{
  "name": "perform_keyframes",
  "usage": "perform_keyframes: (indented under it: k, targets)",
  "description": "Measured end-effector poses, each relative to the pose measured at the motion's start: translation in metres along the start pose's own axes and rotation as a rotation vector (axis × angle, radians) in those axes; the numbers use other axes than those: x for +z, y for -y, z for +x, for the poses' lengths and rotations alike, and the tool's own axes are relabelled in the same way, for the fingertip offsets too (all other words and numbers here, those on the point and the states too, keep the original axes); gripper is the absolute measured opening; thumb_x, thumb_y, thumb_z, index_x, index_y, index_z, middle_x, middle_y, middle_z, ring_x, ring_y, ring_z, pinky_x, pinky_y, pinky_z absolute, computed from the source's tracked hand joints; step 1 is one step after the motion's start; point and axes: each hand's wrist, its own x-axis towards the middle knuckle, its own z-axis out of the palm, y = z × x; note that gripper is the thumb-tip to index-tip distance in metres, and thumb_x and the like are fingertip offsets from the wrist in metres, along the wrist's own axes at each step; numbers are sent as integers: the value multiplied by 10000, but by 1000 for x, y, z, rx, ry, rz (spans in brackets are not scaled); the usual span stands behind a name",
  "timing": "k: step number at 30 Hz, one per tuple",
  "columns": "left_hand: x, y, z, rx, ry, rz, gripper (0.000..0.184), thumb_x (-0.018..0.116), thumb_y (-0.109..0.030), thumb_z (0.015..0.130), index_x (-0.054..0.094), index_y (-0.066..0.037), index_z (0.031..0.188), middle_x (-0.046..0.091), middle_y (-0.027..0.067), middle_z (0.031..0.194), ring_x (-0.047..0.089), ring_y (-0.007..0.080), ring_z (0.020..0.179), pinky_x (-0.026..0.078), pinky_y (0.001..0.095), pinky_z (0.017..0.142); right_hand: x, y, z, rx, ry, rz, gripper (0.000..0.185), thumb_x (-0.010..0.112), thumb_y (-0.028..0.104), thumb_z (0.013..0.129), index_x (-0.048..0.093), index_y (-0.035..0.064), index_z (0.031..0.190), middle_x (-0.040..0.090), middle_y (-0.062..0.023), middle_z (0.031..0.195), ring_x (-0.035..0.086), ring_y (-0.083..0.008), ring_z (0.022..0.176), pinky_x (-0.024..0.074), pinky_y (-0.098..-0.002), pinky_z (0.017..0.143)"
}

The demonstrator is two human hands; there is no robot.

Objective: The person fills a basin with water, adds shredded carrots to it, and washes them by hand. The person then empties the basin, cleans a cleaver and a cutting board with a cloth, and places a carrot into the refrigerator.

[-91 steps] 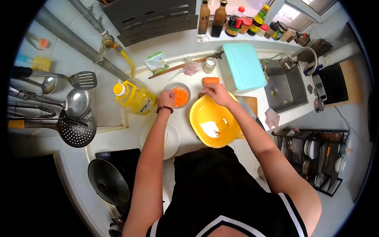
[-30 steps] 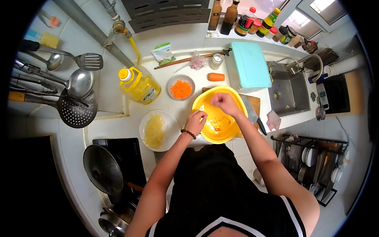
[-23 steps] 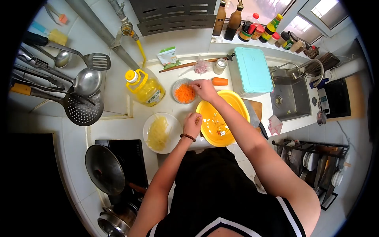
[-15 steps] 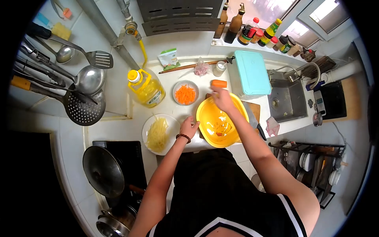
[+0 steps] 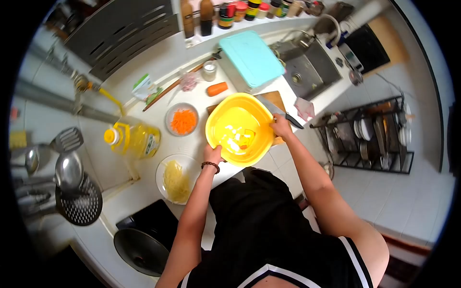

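A yellow plastic basin point(image 5: 263, 103) is between my hands, with shiny highlights and a small orange bit at its bottom. My left hand point(image 5: 213, 154) is closed on its lower left rim; a beaded bracelet circles that wrist. My right hand point(image 5: 282, 126) grips the right rim. Under the basin, partly hidden, lie a wooden cutting board point(image 5: 274, 100) and a knife with a black handle point(image 5: 294, 121). Left of the basin stand a bowl of shredded carrot point(image 5: 183, 121) and a white plate point(image 5: 161, 178) with pale yellow shreds point(image 5: 175, 182). A carrot piece point(image 5: 217, 89) lies behind the basin.
An oil jug point(image 5: 132, 139) stands at left, near hanging utensils point(image 5: 79, 197). Behind are a turquoise-lidded box point(image 5: 252, 57), a small jar point(image 5: 209, 70) and a sink point(image 5: 312, 67). A wok point(image 5: 141, 252) sits at lower left, a dish rack point(image 5: 365, 139) at right.
My right hand has moved from over the basin's far side to its right rim. My left hand has closed on the left rim. The view has turned to the right.
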Motion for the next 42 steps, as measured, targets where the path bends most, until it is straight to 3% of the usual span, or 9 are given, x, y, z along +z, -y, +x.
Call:
perform_keyframes:
  k: [4, 13, 21, 24, 29, 33, 36, 38, 42]
  targets:
    - [0, -29, -4, 118, 30, 71, 322, 552, 1, 926, 578, 74, 1238, 703, 169, 1094, 750, 274, 875, 650, 362, 627, -36, 21, -37, 23, 6, 259, 308, 679, 57, 855, 600, 12, 1149, 735, -169, 926, 716, -233, 780, 555, -345, 707]
    - [58, -90, -22, 389, 124, 303, 287, 588, -45, 933, 602, 60, 1200, 714, 133, 1037, 738, 194, 811, 607, 298, 556, -113, -4, -88, 68, -61, 628, 222, 650, 66, 907, 481, 57, 1050, 660, -84, 890, 681, -159, 699, 547, -289, 513]
    - [162, -104, -41, 426, 232, 341, 248, 600, -93, 956, 624, 36, 1166, 719, 95, 973, 694, 145, 695, 513, 253, 483, -186, -85, -110, 141, 238, 842, 390, 588, 73, 929, 542, 1, 1310, 706, -110, 987, 715, -164, 713, 586, -291, 516]
    - [217, -105, -55, 289, 211, 404, 229, 594, -72, 959, 626, 38, 1157, 720, 92, 979, 704, 160, 775, 558, 265, 613, -213, -121, -117, 117, 140, 906, 358, 569, 45, 921, 579, -7, 1276, 712, -117, 977, 710, -160, 703, 577, -286, 514]
    - [309, -75, -50, 646, 193, 356, 328, 640, -81, 961, 569, 49, 1253, 706, 144, 1129, 688, 229, 1007, 544, 351, 876, -267, -171, -119, 83, 46, 925, 342, 549, 13, 905, 594, -18, 1243, 712, -120, 944, 707, -168, 696, 561, -284, 502]
    - [365, -61, -42, 670, 206, 402, 360, 639, -106, 994, 531, 16, 1314, 679, 112, 1187, 671, 177, 1025, 552, 309, 845, -298, -216, -110, 92, -8, 939, 328, 544, -12, 893, 595, -35, 1215, 708, -127, 917, 700, -180, 666, 548, -284, 485]
    - [395, -49, -35, 512, 286, 268, 339, 642, -155, 1003, 546, -18, 1298, 698, 89, 1124, 696, 157, 932, 573, 284, 738, -311, -244, -97, 116, -82, 1029, 304, 539, -28, 889, 599, -46, 1187, 705, -134, 905, 698, -189, 653, 537, -281, 466]
    - [422, -55, -49, 204, 284, 352, 336, 628, -212, 1017, 545, -53, 1300, 713, 67, 1060, 711, 136, 809, 568, 254, 593, -317, -269, -82, 129, -91, 1090, 295, 538, -30, 889, 600, -48, 1177, 705, -136, 907, 702, -193, 659, 536, -283, 458]
    - [472, -45, -39, 206, 381, 309, 365, 615, -266, 1026, 530, -66, 1320, 723, 59, 1032, 723, 134, 775, 576, 247, 536, -342, -288, -61, 158, -151, 1196, 276, 532, -33, 890, 605, -54, 1156, 705, -142, 911, 706, -200, 657, 536, -293, 441]
